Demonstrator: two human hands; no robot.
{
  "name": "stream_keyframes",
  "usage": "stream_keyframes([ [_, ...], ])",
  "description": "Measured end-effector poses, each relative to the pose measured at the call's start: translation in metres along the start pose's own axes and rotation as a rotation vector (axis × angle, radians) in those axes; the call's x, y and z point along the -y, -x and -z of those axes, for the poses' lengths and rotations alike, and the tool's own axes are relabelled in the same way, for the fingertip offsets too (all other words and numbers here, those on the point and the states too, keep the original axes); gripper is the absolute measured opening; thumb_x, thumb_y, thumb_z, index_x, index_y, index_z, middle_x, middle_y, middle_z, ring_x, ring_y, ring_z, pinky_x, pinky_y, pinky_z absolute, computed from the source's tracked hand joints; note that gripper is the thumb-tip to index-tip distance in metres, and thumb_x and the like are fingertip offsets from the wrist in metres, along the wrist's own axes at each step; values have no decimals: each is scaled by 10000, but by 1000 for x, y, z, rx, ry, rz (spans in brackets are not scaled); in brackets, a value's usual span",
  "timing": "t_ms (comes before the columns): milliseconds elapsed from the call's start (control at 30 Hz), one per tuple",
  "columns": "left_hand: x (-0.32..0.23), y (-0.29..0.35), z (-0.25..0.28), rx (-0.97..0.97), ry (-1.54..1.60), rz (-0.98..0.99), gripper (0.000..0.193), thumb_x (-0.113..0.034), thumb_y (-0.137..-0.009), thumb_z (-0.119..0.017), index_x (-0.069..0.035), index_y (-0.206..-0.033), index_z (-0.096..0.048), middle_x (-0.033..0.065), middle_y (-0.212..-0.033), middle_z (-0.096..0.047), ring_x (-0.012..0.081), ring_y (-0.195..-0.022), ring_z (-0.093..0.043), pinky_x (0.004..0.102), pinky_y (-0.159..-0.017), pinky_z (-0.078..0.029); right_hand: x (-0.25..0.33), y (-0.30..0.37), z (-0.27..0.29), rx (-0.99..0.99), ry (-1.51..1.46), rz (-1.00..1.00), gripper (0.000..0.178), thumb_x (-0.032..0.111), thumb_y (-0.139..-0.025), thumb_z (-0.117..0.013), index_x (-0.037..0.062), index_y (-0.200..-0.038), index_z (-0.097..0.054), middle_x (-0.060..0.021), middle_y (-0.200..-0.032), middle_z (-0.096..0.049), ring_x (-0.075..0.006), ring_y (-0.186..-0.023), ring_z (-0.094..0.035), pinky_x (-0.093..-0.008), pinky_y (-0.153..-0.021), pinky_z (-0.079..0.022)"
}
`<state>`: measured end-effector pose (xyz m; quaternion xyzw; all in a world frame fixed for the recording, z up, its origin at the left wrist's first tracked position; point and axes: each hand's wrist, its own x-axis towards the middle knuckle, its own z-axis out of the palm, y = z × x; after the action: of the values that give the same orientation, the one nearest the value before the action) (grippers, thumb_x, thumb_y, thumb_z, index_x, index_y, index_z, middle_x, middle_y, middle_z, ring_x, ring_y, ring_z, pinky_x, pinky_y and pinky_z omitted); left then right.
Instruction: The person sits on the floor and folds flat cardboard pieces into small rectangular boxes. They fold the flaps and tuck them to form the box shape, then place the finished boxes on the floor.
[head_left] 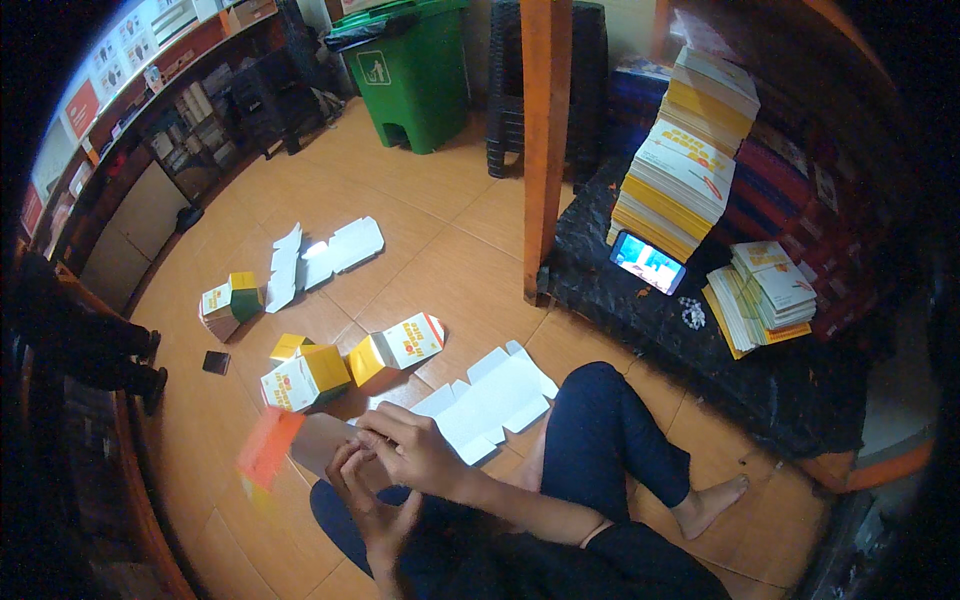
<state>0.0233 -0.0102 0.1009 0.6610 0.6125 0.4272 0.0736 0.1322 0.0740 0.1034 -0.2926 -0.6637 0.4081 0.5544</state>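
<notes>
A small paperboard carton (317, 441) hangs in front of my lap, its plain greyish side showing and its orange end (271, 445) blurred by motion. My left hand (367, 500) is closed on its near end, fingers bent at the edge. Over the same edge my right hand (408, 449) pinches, its fingertips close to the left ones. What the fingertips do there is partly hidden. Just beyond my hands, a white unfolded carton blank (490, 398) lies on the floor. Folded yellow and white cartons (397, 355) rest beside it, some standing as a group (318, 372).
Farther left lie more cartons (232, 300), white blanks (325, 257) and a small dark square (216, 362). To the right, a low black-covered platform (600, 300) bears carton stacks (670, 175) and a lit phone (648, 262). An orange post (545, 150) and green bin (405, 80) stand behind.
</notes>
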Motion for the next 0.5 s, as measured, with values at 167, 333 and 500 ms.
stream_keyframes([
  [167,1,-10,-17,-368,-46,-25,364,-118,-761,-827,-37,-1067,-647,148,-1178,-633,348,-1184,-591,457,-1042,-456,14,1,-5,-84,-75,-54,102,90,-965,-611,12,-1029,-616,-143,-872,-577,-340,-806,-650,-406,-673,-517],
  [333,2,-10,-12,-432,-115,60,167,-58,-784,-785,-58,-935,-715,94,-972,-717,275,-1017,-662,404,-891,-522,20,0,-1,-147,-30,61,130,74,-962,-610,28,-1081,-633,-129,-878,-575,-323,-790,-634,-399,-666,-511],
  [500,-4,-12,-10,-262,-106,1,223,-170,-805,-803,-72,-985,-716,75,-955,-688,243,-910,-664,364,-815,-526,20,-3,11,-147,-21,107,148,39,-942,-616,35,-1090,-635,-127,-872,-573,-326,-763,-610,-399,-671,-508],
])
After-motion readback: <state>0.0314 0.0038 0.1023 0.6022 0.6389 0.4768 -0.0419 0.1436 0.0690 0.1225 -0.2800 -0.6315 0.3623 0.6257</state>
